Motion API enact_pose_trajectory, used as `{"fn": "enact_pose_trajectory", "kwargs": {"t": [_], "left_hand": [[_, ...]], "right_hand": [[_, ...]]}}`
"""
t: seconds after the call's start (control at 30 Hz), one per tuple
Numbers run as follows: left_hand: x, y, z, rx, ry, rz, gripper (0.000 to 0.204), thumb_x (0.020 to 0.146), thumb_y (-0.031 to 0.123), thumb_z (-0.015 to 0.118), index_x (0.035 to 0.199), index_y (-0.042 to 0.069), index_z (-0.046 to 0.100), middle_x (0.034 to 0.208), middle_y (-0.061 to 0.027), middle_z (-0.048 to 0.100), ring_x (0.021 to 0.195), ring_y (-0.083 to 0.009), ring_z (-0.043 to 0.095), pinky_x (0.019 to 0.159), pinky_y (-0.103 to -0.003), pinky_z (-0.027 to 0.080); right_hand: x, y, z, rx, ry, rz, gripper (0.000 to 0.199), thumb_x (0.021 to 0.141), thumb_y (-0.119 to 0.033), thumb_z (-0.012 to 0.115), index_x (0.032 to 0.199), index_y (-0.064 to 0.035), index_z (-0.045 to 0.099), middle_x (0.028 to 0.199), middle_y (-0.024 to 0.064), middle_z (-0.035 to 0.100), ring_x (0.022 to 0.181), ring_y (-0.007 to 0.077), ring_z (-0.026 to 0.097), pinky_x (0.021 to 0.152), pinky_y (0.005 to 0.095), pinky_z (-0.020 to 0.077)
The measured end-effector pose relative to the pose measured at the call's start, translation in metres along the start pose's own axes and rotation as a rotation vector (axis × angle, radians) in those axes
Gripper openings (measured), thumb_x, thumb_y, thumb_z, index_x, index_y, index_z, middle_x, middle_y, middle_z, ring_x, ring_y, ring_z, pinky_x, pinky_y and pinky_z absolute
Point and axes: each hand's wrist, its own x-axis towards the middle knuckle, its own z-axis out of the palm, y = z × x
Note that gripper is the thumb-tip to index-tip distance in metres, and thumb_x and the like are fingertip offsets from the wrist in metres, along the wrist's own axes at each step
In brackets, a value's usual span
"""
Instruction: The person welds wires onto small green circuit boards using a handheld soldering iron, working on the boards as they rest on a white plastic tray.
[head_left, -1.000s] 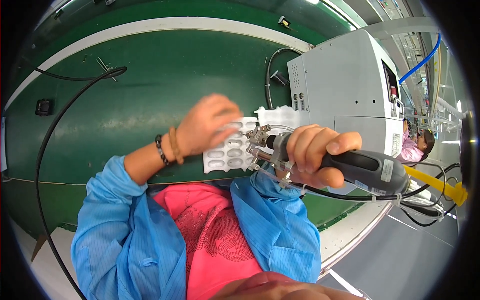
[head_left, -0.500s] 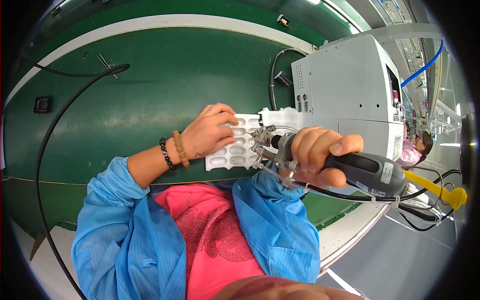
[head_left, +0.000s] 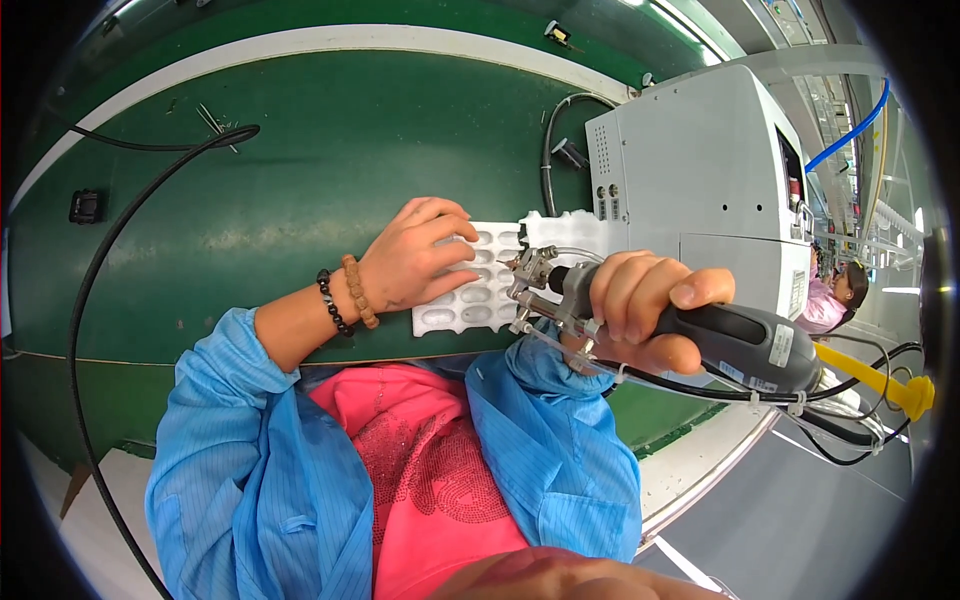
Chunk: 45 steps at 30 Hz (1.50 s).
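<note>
My left hand (head_left: 415, 255) lies over the left part of a white moulded tray (head_left: 437, 321), with its fingers apart and touching or just above it. Rows of oval hollows run across this tray; what they hold is too small to make out. My right hand (head_left: 650, 310) is wrapped round a grey and black handheld power tool (head_left: 745, 340). Metal fittings and thin tubes sit at the tool's front, and its tip is over the tray's right part, close to my left fingertips. I cannot tell whether the tip touches the tray.
A second white moulded piece (head_left: 567, 231) lies beside the tray, against a large grey machine box (head_left: 690, 165). Black cable (head_left: 100, 260) loops over the green bench (head_left: 300, 200) on the left. A small black part (head_left: 86, 207) and thin metal pins (head_left: 214, 126) lie there too.
The tray sits very slightly farther away, and my left fingers have shifted a little on it. My right hand and the tool have moved slightly to the right.
</note>
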Motion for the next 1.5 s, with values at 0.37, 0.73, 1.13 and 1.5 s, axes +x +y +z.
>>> {"fn": "enact_pose_trajectory", "kwargs": {"t": [0.37, 0.73, 1.13, 1.5], "left_hand": [[0.053, -0.052, -0.026, 0.193, 0.192, -0.06, 0.018, 0.081, 0.013, 0.069, 0.096, 0.004, 0.064, 0.106, -0.0119, 0.063, 0.101, -0.0315, 0.058, 0.089, -0.04, 0.047], [0.201, -0.186, 0.007, 0.39, 0.241, -0.093, 0.035, 0.086, 0.023, 0.065, 0.115, 0.005, 0.06, 0.12, -0.0122, 0.061, 0.114, -0.0311, 0.054, 0.097, -0.04, 0.044], [0.257, -0.248, 0.017, 0.394, -0.085, -0.161, 0.029, 0.086, 0.015, 0.065, 0.114, 0.006, 0.062, 0.108, -0.0145, 0.065, 0.099, -0.0333, 0.062, 0.09, -0.037, 0.05], [0.106, -0.071, -0.024, 0.16, -0.008, -0.165, 0.026, 0.091, 0.018, 0.059, 0.112, 0.003, 0.063, 0.094, -0.0176, 0.065, 0.088, -0.034, 0.06, 0.077, -0.038, 0.048]], "right_hand": [[0.0, -0.005, -0.001, -0.002, 0.003, 0.004, 0.046, 0.083, -0.033, 0.074, 0.097, -0.0019, 0.044, 0.059, 0.0021, 0.05, 0.045, 0.0121, 0.049, 0.039, 0.0256, 0.04], [0.013, -0.012, -0.011, 0.026, -0.067, 0.066, 0.043, 0.083, -0.03, 0.074, 0.098, -0.0012, 0.046, 0.06, 0.0032, 0.052, 0.045, 0.014, 0.051, 0.041, 0.0281, 0.0439], [0.013, -0.013, -0.02, -0.006, -0.047, 0.051, 0.045, 0.079, -0.033, 0.077, 0.092, 0.0008, 0.049, 0.059, 0.0045, 0.054, 0.045, 0.0158, 0.053, 0.042, 0.0285, 0.0461], [0.01, -0.011, -0.02, 0.038, -0.086, 0.095, 0.05, 0.08, -0.036, 0.075, 0.099, -0.0034, 0.043, 0.061, 0.0017, 0.051, 0.047, 0.0136, 0.05, 0.045, 0.0279, 0.0418]]}}
